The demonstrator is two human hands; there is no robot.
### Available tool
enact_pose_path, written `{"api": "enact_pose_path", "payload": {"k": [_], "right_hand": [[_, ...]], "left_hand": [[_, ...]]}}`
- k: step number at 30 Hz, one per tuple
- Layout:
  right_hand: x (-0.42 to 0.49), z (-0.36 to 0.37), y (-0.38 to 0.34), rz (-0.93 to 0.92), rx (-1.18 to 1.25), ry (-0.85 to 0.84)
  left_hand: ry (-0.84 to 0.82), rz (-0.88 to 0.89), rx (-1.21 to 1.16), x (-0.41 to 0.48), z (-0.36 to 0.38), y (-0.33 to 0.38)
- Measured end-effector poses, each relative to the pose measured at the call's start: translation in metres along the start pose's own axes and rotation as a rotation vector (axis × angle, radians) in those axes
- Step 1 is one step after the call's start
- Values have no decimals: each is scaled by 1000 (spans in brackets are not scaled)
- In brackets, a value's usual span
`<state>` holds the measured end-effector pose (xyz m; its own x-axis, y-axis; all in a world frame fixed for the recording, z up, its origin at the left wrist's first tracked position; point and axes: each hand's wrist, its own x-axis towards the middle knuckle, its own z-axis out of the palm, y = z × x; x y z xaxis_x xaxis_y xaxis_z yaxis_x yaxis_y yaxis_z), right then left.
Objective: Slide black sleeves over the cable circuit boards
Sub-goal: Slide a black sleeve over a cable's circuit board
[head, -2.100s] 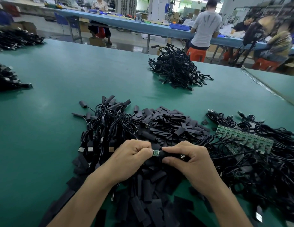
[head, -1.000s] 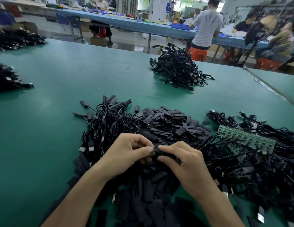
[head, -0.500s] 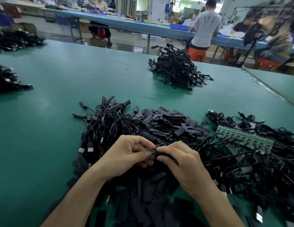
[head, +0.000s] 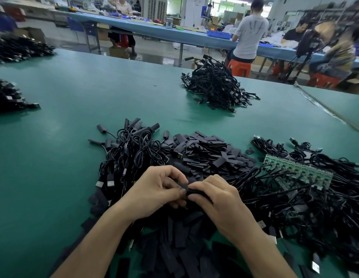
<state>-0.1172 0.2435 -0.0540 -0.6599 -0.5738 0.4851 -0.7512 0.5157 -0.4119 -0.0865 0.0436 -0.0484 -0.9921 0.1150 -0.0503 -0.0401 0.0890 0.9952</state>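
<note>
On the green table (head: 54, 137), a tangle of sleeved cables (head: 132, 155) lies left of centre. Just nearer, the left hand (head: 154, 189), fingers curled, pinches one end of a black sleeve (head: 194, 192). The right hand (head: 218, 199) pinches its other end between thumb and forefinger. Loose sleeves (head: 210, 155) are heaped beyond the hands. A green circuit-board panel (head: 298, 173) lies among bare cables (head: 335, 207) at the right.

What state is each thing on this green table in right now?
left hand: pinches one end of the black sleeve.
right hand: grips the sleeve's other end.
black sleeve: held between both hands, no green board showing.
loose sleeves: flat, heaped.
circuit board panel: bare, lying among tangled cables.
far cable heap: piled, untouched.
</note>
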Motion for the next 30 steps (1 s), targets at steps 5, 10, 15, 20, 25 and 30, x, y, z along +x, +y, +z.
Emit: {"api": "enact_pose_path", "payload": {"k": [5,10,15,20,25,30], "right_hand": [[-2,3,-3,132,125,131],[-2,10,-11,448,279,354],[-3,14,-16,514,319,344],[-3,19,-18,502,345,286],[0,15,-15,531,526,338],[7,-1,-14,565,931,511]], "left_hand": [[14,-3,-31,0,1,1],[74,-10,-33,1,3,1],[113,-4,-33,0,4,1],[124,33,20,0,4,0],[139,82,10,-1,5,1],[245,329,343,-10,10,18]]}}
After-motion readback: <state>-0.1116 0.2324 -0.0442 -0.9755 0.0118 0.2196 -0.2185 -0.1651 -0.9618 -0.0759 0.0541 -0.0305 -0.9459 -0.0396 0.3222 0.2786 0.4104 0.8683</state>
